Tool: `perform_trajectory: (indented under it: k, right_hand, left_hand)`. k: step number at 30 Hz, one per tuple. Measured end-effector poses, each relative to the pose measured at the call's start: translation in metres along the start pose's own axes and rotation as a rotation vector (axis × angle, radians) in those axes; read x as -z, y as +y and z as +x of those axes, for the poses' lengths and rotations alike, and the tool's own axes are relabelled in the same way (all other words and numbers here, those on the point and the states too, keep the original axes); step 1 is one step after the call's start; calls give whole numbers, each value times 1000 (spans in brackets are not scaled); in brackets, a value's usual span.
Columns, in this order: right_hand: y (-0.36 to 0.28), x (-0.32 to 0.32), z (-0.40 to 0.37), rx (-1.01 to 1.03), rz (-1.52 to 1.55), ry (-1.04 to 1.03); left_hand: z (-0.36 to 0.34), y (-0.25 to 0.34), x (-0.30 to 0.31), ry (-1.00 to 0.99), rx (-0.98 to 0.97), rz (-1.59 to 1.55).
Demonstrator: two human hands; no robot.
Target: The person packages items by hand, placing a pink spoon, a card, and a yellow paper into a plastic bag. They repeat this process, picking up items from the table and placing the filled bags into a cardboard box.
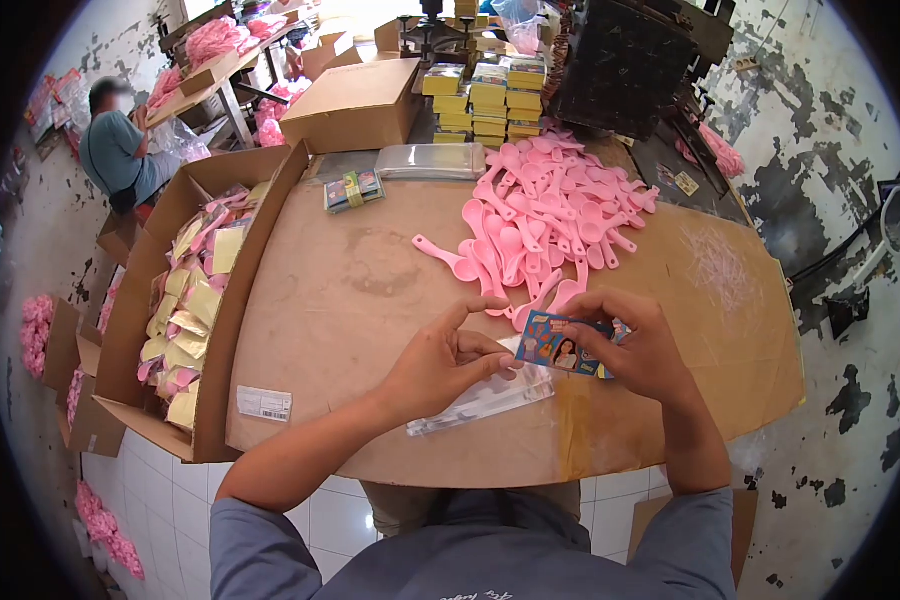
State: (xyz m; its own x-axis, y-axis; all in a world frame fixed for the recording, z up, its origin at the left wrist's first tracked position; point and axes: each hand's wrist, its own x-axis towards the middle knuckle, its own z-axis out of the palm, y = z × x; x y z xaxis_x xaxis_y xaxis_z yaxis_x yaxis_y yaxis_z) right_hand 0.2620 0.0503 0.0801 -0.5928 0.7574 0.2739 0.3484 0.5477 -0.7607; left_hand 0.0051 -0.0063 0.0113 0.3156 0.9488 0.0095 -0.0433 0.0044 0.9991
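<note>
My right hand [642,348] pinches a small printed colour card [555,343] just above the cardboard work surface [350,300]. Beside it, my left hand [442,365] grips the mouth of a clear plastic bag [490,398] that lies flat on the board below the card. The card's left edge sits at the bag's opening. A heap of pink plastic spoons [545,215] lies just beyond both hands, the nearest spoon touching distance from my right fingers.
An open carton [185,290] of packed spoon bags stands at the left. A bundle of cards [353,189], a stack of clear bags [430,160], yellow boxes [485,100] and a closed carton [355,105] sit at the back. A seated person [115,145] works far left.
</note>
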Motion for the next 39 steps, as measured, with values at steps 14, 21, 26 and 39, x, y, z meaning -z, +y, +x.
perform_trajectory:
  k: [14,21,26,39]
  right_hand:
    - [34,-26,1,-68,283,68]
    - [18,-45,-2,23,49,-146]
    - [65,-10,19,-40,-335,82]
    - [73,-16,25,278,-564,-256]
  left_hand:
    - [-3,-4,-2,76,-103,21]
    - [-2,-8,-3,75,-58,106]
    - [2,-7,3,108,-4,30]
    - [5,-10,8,63,-14,-117]
